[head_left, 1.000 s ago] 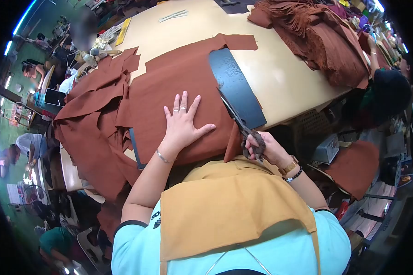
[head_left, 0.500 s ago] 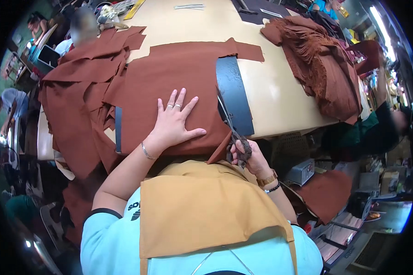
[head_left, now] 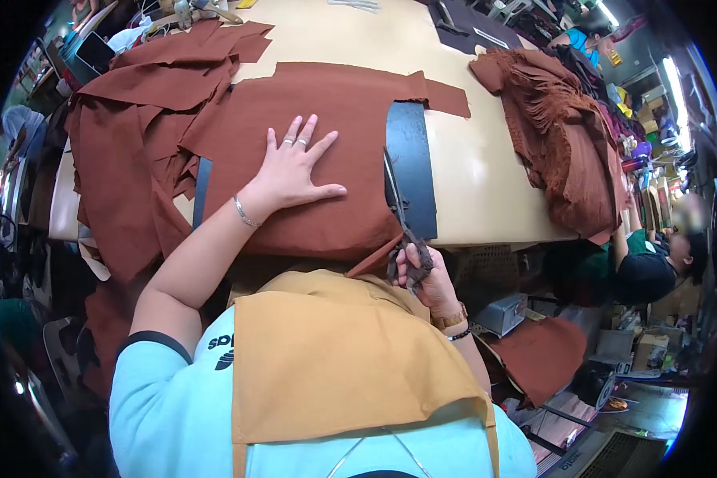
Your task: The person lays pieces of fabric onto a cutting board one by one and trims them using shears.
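My left hand (head_left: 295, 169) lies flat with spread fingers on a rust-brown piece of fabric (head_left: 327, 103). Under the fabric is a dark blue board (head_left: 414, 171), showing along the right side and as a strip at the left. Near the table's front edge, my right hand (head_left: 426, 275) is wrapped round the dark, cloth-bound handles of a pair of scissors (head_left: 398, 195). The long blades point away from me along the fabric's right edge, over the board. A strip of the fabric hangs beside the scissors, at the front edge.
Rust-brown fabric pieces (head_left: 147, 135) are heaped on the left of the cream table (head_left: 486, 175). A frayed fabric bundle (head_left: 562, 143) lies on the right, near a seated person (head_left: 653, 267). Dark cloth (head_left: 470, 28) and white strips (head_left: 354, 4) lie at the far side.
The view has shifted a little. My left hand stays flat on the fabric and my right hand keeps hold of the scissors. The person on the right has changed posture.
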A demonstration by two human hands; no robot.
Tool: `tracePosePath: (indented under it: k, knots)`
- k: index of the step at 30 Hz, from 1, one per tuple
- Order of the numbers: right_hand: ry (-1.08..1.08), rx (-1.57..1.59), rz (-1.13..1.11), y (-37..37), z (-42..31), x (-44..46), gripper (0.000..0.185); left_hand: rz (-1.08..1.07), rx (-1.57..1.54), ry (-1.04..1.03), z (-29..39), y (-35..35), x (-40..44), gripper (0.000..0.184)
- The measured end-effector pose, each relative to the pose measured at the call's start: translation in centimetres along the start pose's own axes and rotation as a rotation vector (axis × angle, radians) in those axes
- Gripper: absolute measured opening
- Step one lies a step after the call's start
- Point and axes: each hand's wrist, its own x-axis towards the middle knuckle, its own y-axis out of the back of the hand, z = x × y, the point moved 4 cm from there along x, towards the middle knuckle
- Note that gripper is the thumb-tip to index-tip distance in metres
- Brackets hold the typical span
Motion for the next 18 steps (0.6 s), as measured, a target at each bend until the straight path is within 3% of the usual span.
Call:
tracePosePath:
  k: [18]
  knots:
    - [-0.026, -0.001, -0.045, -0.3, -0.1, 0.7, 0.030, -0.046, -0.019, 0.007, 1.4, 0.1, -2.6, 0.102]
